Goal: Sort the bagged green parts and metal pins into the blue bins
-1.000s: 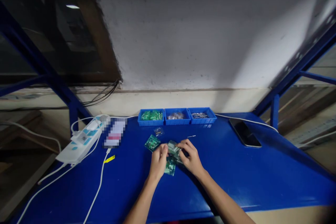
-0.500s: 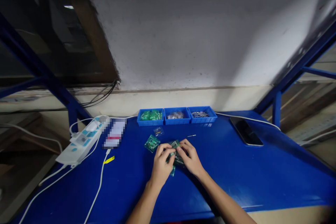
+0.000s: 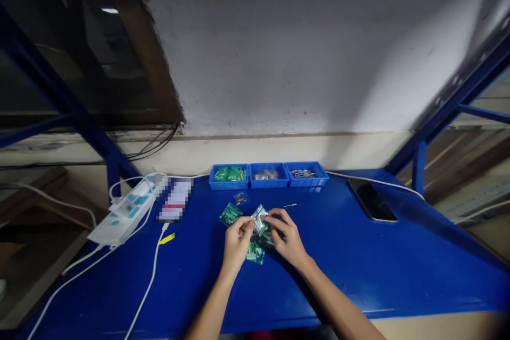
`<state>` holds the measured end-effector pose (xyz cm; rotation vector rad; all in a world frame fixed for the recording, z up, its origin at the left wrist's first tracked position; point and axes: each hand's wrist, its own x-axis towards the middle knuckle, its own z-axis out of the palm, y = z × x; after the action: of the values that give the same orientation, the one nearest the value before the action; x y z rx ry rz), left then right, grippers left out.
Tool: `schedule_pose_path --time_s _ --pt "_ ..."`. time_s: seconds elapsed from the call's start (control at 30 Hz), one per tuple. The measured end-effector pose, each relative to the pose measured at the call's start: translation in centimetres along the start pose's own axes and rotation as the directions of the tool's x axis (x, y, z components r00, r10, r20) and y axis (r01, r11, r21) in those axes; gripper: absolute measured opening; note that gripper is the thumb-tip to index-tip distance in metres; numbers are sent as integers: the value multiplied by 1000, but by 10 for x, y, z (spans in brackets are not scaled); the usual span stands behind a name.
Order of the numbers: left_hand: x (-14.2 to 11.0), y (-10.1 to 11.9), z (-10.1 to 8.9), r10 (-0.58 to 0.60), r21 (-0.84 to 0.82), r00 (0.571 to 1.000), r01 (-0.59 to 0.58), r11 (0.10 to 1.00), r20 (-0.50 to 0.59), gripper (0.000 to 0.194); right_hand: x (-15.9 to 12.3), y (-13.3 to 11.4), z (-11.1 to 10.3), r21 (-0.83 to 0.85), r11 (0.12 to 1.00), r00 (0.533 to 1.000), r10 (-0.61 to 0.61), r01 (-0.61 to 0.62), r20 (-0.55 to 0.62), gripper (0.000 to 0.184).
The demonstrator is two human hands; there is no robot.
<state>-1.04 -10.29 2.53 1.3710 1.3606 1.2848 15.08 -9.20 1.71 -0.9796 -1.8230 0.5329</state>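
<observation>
My left hand (image 3: 238,241) pinches the left edge of a small shiny plastic packet (image 3: 259,220), thumb against the bent fingers. Closed at the packet's other side, my right hand (image 3: 287,236) has its fingertips on the plastic. Glare hides most of what the packet contains. Under and in front of the hands lie more plastic packets with green parts, one of them a green packet (image 3: 255,253) near my left wrist. Another green packet (image 3: 230,214) rests to the left, and a small clear packet (image 3: 240,198) lies behind it. A thin metal rod (image 3: 290,205) is just beyond my right hand.
Along the back stand three blue bins: one with green packets (image 3: 230,186), one with clear packets (image 3: 269,184), one with metal rods (image 3: 306,183). A power strip (image 3: 121,220) and a plugged-in phone (image 3: 176,199) sit left; a dark phone (image 3: 372,200) lies right.
The packet between my hands has been tilted up and now catches the light. My left hand has shifted slightly left and down, uncovering more of the green packet below.
</observation>
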Motion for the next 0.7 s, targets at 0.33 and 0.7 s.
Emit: schedule_pose_path --time_s 0.33,0.7 --pt "-17 5 18 472 427 862 -503 752 183 22 9 1 -2 315 876 926 378 -365 23 34" --pt "-9 6 9 91 154 996 -87 984 -21 33 4 0 -4 111 989 994 97 -101 39 36"
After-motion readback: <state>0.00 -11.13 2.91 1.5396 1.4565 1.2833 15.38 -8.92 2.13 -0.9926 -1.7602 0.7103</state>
